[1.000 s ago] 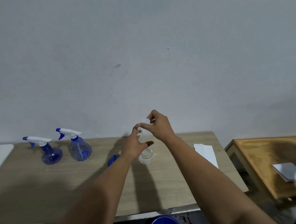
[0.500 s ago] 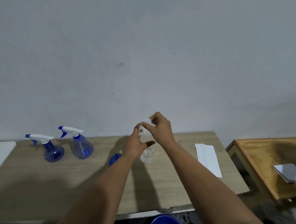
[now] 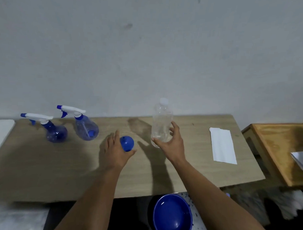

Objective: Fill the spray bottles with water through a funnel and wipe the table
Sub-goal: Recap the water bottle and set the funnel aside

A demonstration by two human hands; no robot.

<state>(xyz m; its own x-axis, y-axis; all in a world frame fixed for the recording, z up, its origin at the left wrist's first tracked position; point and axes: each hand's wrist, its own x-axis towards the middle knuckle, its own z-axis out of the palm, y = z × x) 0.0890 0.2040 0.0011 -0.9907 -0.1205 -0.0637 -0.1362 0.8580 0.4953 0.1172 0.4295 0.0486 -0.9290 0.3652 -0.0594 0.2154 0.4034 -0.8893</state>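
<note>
Wood table (image 3: 59, 172) against grey wall (image 3: 149, 54); left hand (image 3: 116, 150) grips funnel (image 3: 127, 143), right hand (image 3: 172, 143) spread beside bottle (image 3: 161, 122).

Bare wooden counter (image 3: 33, 171) lay open in front; two blue plastic spray bottles (image 3: 86, 128) blocked the back left

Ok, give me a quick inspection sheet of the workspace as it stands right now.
Surface: wooden table, damp-looking patch near the back edge.
Job's things: two blue spray bottles upright at left, sprayers on; clear water bottle upright, capped; blue funnel; folded white paper towel at right.
Clutter: nothing seen.
Hands: left hand holds the funnel; right hand spread around the water bottle's base.
Cables: nothing seen.
Surroundings: blue basin below the table's front edge; second wooden table at right; plain wall.
</note>
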